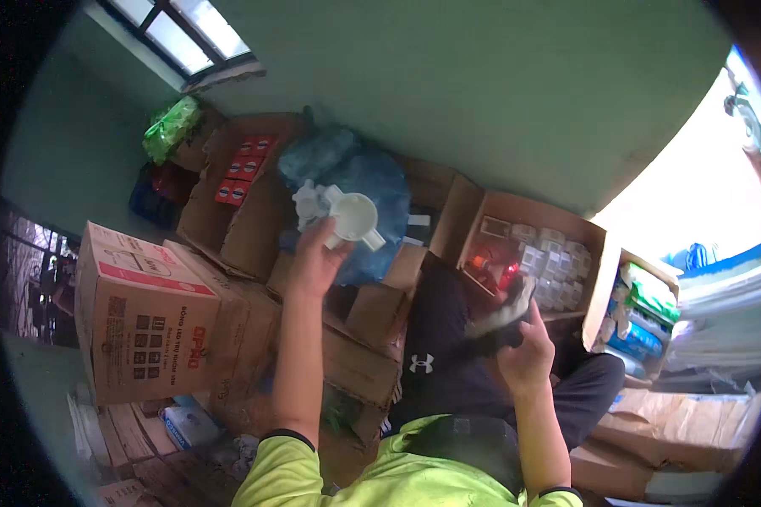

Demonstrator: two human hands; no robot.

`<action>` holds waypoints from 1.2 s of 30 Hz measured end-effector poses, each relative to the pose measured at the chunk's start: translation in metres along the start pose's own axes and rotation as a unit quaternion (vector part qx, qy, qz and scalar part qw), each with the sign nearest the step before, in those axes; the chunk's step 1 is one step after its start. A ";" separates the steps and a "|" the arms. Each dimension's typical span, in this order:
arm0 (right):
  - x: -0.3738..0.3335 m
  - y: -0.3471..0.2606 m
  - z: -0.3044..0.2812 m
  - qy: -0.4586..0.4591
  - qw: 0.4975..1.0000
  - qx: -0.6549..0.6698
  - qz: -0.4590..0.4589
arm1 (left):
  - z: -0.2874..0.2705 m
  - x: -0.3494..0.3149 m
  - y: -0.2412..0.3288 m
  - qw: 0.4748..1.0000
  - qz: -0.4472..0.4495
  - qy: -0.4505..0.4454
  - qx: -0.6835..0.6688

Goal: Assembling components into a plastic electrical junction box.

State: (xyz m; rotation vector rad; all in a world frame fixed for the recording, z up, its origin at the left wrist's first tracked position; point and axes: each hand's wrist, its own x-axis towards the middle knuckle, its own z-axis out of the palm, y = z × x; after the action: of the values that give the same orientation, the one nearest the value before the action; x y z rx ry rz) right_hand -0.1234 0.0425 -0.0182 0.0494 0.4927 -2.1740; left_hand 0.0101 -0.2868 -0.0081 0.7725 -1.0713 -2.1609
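**Two hands raised among stacked cartons, each gripping an object**

Two bare hands rise from lime-green sleeves; the left hand (317,260) is lifted high, its fingers closed on the lower edge of a white moulded plastic fitting with a round open socket and short side stubs (347,218); this fitting is held in the air in front of a blue translucent plastic bag (359,182) that bulges above the cartons; the right hand (528,348) is clenched around a dark bundle with a pale strip of fabric (500,319), held just below an open cardboard box of small clear-wrapped packets and red items (537,253); how much of the bundle the fingers enclose cannot be told. To the left stands a large closed brown cardboard carton with red and black print (144,313); behind it, an open carton carries a row of small red packets (243,169); a green crinkled packet (171,127) lies near the window corner. At the right edge, a narrow box holds green and blue wrapped rolls (647,317). Between the forearms sits a black garment with a white emblem (435,355); flattened cardboard lies on the floor below.
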 end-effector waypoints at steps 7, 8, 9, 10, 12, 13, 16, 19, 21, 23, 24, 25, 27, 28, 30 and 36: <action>-0.037 -0.050 0.011 0.036 0.946 -0.260 -0.192 | 0.077 -0.064 -0.058 0.993 -0.052 -0.101 0.018; -0.039 -0.052 0.004 0.031 0.940 -0.242 -0.238 | 0.088 -0.073 -0.063 0.992 -0.060 -0.107 0.018; -0.044 -0.059 0.001 0.079 0.937 -0.242 -0.241 | 0.101 -0.084 -0.069 0.983 -0.101 -0.140 -0.063; -0.047 -0.066 -0.002 0.125 0.931 -0.240 -0.243 | 0.116 -0.094 -0.073 0.965 -0.140 -0.170 -0.141; -0.047 -0.065 -0.010 0.117 0.926 -0.221 -0.282 | 0.136 -0.110 -0.087 0.933 -0.193 -0.219 -0.209; -0.048 -0.063 -0.012 0.101 0.923 -0.204 -0.311 | 0.143 -0.117 -0.093 0.896 -0.235 -0.257 -0.276; -0.053 -0.054 -0.005 0.144 0.925 -0.188 -0.296 | 0.153 -0.122 -0.117 0.909 -0.217 -0.250 -0.255; -0.066 -0.060 -0.013 0.139 0.930 -0.198 -0.278 | 0.159 -0.128 -0.126 0.919 -0.216 -0.249 -0.216; -0.072 -0.066 -0.005 0.152 0.925 -0.195 -0.287 | 0.162 -0.131 -0.133 0.923 -0.217 -0.250 -0.196; -0.073 -0.059 0.009 0.157 0.889 -0.262 -0.342 | 0.160 -0.134 -0.142 0.951 -0.146 -0.252 -0.106; -0.074 -0.055 0.012 0.159 0.846 -0.327 -0.390 | 0.159 -0.135 -0.145 0.950 -0.150 -0.254 -0.104; -0.073 -0.049 0.006 0.139 0.813 -0.384 -0.415 | 0.159 -0.137 -0.146 0.944 -0.160 -0.266 -0.111; -0.068 -0.038 -0.011 0.117 0.676 -0.551 -0.475 | 0.162 -0.142 -0.153 0.936 -0.174 -0.282 -0.115; -0.066 -0.035 -0.010 0.115 0.556 -0.665 -0.486 | 0.163 -0.147 -0.157 0.943 -0.173 -0.259 -0.114; -0.062 -0.028 -0.002 0.135 0.476 -0.731 -0.469 | 0.169 -0.157 -0.162 0.949 -0.174 -0.242 -0.103; -0.071 -0.030 -0.008 0.069 0.457 -0.821 -0.335 | 0.162 -0.155 -0.163 0.950 -0.200 -0.219 -0.098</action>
State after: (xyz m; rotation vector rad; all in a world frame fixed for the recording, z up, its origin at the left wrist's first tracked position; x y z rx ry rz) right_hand -0.1050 0.1153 -0.0006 -1.1947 2.8228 -1.2783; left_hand -0.0464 -0.0157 -0.0259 0.4522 -0.9403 -2.8301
